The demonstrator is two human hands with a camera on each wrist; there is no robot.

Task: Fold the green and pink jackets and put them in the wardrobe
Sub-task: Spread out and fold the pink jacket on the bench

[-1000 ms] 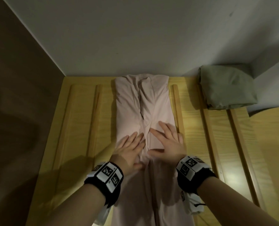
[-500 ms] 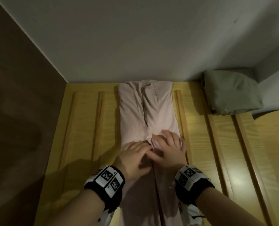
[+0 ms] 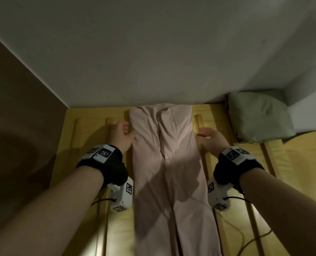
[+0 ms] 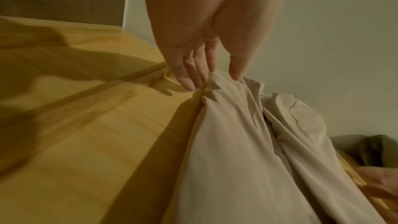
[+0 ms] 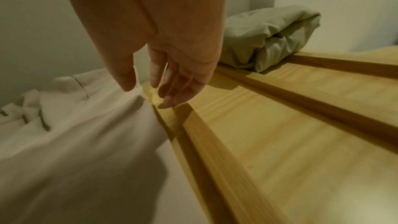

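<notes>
Forearms reach in from the near edge, each wrist wearing a black band with white marker blocks. Between them the pink jacket (image 3: 164, 163) lies as a long narrow strip on the slatted wooden surface (image 3: 98, 182), running away toward the white wall (image 3: 153, 52). At its left edge the left hand (image 3: 120, 133) has its fingers (image 4: 189, 74) stretched down onto a bunched bit of the cloth with the thumb just across it; whether it pinches or only touches is hard to tell. At the right edge the right hand (image 3: 209, 136) hangs loose and spread, holding nothing, fingertips (image 5: 170, 98) just above a raised slat (image 5: 206, 139) beside the cloth. Farther off, beyond the right hand, the green jacket (image 3: 258, 117) sits folded in the corner.
</notes>
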